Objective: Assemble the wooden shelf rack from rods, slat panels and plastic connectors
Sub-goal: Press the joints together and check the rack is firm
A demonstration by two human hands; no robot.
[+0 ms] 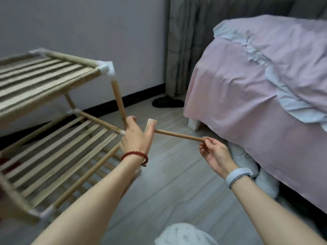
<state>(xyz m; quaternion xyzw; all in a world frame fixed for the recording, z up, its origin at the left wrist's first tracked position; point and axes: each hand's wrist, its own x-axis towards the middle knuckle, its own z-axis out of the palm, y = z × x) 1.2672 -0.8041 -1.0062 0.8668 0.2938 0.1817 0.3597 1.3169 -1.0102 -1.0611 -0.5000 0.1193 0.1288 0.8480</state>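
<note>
Item: wooden rod [178,136], near-horizontal above the floor, beside the shelf rack's [53,110] front lower corner. My right hand [215,155] pinches its outer end in curled fingers. My left hand [137,135] grips its rack-side end at that corner.

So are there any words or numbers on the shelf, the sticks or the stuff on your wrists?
None can be read anywhere in this picture.
Wooden rack: bare wood and white connectors, no print showing.
Rod held by the hands: plain.
Grey wristband: no digits or logo visible.
Red bead bracelet: plain beads.
Pink bedcover: no pattern or text.
</note>
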